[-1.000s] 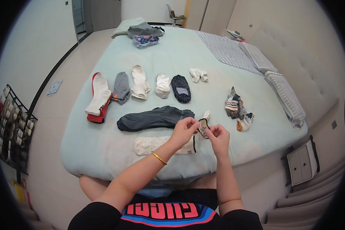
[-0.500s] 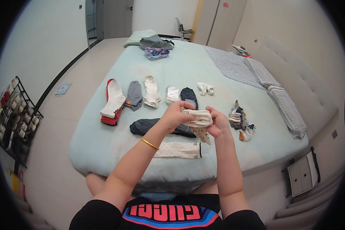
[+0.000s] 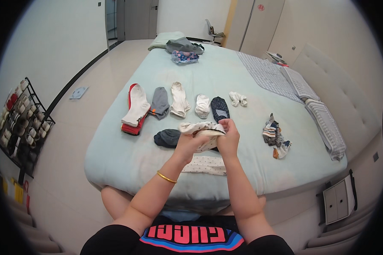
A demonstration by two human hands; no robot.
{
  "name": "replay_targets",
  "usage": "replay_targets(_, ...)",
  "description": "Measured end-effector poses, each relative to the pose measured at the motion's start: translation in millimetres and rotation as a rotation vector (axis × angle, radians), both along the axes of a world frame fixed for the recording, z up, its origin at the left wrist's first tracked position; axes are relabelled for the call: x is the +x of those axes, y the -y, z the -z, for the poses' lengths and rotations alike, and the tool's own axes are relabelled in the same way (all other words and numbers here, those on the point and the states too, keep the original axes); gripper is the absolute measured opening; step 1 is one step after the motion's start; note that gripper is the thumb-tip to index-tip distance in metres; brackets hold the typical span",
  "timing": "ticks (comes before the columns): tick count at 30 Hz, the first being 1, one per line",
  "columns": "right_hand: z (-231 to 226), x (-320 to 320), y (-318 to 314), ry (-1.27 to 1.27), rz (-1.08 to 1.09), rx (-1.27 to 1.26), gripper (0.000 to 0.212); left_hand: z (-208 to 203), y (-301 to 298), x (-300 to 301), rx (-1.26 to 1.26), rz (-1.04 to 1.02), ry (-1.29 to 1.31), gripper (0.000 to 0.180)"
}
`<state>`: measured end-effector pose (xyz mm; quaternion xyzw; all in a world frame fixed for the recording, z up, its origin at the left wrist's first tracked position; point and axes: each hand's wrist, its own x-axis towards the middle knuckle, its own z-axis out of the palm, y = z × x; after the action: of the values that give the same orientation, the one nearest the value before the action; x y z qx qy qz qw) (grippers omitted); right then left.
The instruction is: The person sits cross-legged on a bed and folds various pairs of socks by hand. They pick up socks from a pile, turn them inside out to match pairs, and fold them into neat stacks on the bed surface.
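Observation:
Between my two hands, above the near half of the bed, is a cream sock with small dark dots (image 3: 202, 127), bunched and partly folded over. My left hand (image 3: 188, 146) is closed round its left side, with the thumb lying across the fabric. At the other end my right hand (image 3: 229, 135) pinches the sock's edge. Under my forearms lies a matching dotted sock (image 3: 205, 165), flat on the bed and partly covered. Dark grey-blue socks (image 3: 166, 138) rest just beyond my left wrist, partly hidden by my hands.
Across the pale green bed (image 3: 127, 170) runs a row of socks: white over red (image 3: 136, 106), grey (image 3: 159, 102), white (image 3: 179, 100), short white (image 3: 202, 105), dark speckled (image 3: 220, 108) and a small white pair (image 3: 238, 99). Striped small socks (image 3: 272, 131) lie right. Folded clothes (image 3: 185, 56) sit far back.
The sock has been turned in my hands, so its dotted side and dark edge now show. My left hand has dropped lower on it, and my whole view has shifted slightly left.

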<state>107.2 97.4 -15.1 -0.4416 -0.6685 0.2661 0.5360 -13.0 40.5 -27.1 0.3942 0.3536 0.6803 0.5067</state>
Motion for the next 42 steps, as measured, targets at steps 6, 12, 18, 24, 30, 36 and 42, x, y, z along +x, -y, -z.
replay_targets(6, 16, -21, 38, -0.477, -0.338, -0.141, 0.037, 29, -5, -8, 0.047, -0.499, -0.356, 0.011)
replay_targets(12, 38, -23, 58, -0.107, -0.197, -0.023, 0.025, 37, 6, -6, -0.002, -0.577, -0.351, 0.017)
replay_targets(18, 42, -18, 48, 0.093, -0.018, 0.045, 0.023, 41, 17, 7, 0.134, -0.467, -0.099, 0.037)
replay_targets(24, 55, -4, 26, -0.278, -0.151, -0.177, 0.022, 37, 20, 7, -0.012, -0.181, 0.261, 0.037)
replay_targets(30, 57, 6, 18, -0.935, -0.329, -0.831, 0.026, 48, 13, -16, -0.100, 0.083, 0.441, 0.033)
replay_targets(36, 52, 13, 22, -0.892, -0.663, -0.922, 0.035, 32, 17, -13, -0.155, -0.245, -0.222, 0.028)
replay_targets(42, 52, -9, 44, 0.135, -0.066, -0.009, 0.029, 40, 26, 5, 0.028, -0.577, -0.835, 0.027)
